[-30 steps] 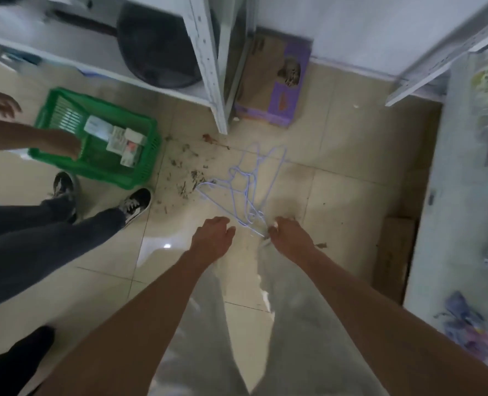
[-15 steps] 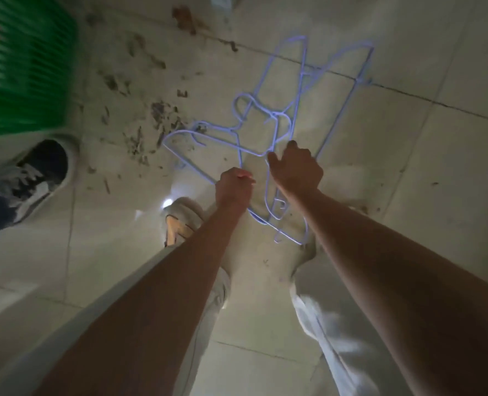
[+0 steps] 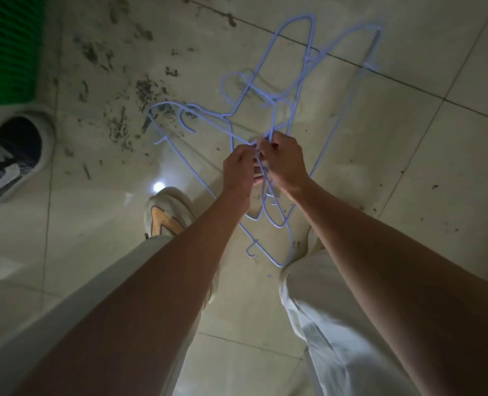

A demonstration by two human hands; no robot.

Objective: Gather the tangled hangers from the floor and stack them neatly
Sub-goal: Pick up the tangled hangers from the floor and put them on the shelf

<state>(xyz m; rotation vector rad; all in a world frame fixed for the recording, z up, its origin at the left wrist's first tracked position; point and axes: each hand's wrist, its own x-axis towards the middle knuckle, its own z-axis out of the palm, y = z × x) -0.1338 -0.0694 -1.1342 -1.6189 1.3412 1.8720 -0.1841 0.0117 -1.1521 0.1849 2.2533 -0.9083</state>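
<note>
Thin coated-wire hangers (smooth, pale blue) over a glossy, dirt-flecked tiled floor.

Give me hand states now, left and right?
Left hand: closed on the tangled hangers.
Right hand: closed on the same hangers.

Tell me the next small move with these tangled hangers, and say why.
Probably lift the bunch slightly and ease one hanger free. Both the left hand and the right hand are closed on wires at the middle of the blue hangers, whose hooks and frames cross one another over the tiled floor, so nothing can stack flat yet.
</note>
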